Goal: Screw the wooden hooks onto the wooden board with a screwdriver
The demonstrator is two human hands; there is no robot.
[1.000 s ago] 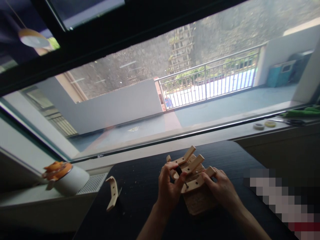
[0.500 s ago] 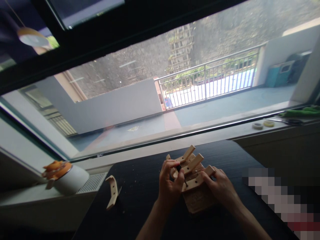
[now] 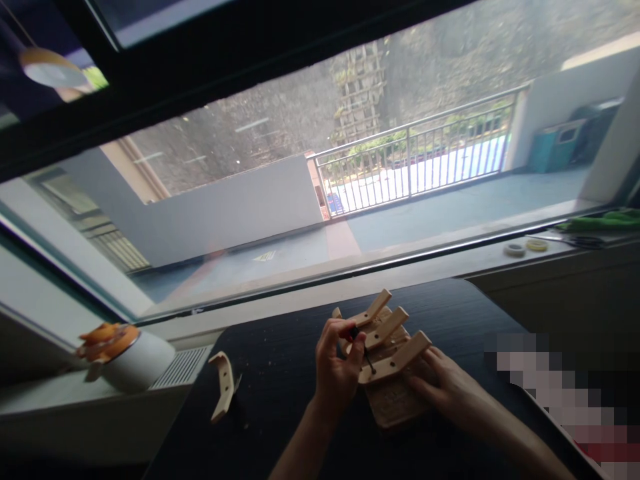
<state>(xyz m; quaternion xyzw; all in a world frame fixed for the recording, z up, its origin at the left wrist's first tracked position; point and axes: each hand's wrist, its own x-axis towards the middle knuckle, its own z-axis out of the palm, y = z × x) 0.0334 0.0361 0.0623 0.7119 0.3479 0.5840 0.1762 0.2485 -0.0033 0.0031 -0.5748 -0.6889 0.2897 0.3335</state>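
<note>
My left hand (image 3: 337, 360) pinches the dark handle of a small screwdriver (image 3: 369, 360), whose thin shaft slants down to a hole in the nearest angled wooden hook piece (image 3: 395, 361). That piece lies across a brown wooden board (image 3: 395, 403), with two similar pieces farther back, the middle one (image 3: 390, 328) and the far one (image 3: 377, 305). At the board's right side, my right hand (image 3: 445, 383) is closed around the edge, thumb on top; some of its fingers are hidden behind the nearest piece.
A loose curved wooden piece with holes (image 3: 226, 387) lies on the black table (image 3: 280, 400) at left, beside a thin object. Behind the table run the windowsill and glass. A white pot with an orange top (image 3: 143, 360) stands left; tape rolls (image 3: 537, 246) and scissors lie right.
My right hand has let go of the raised end of the nearest wooden piece and moved down to the board's right edge. My left hand stays nearly in place with the screwdriver.
</note>
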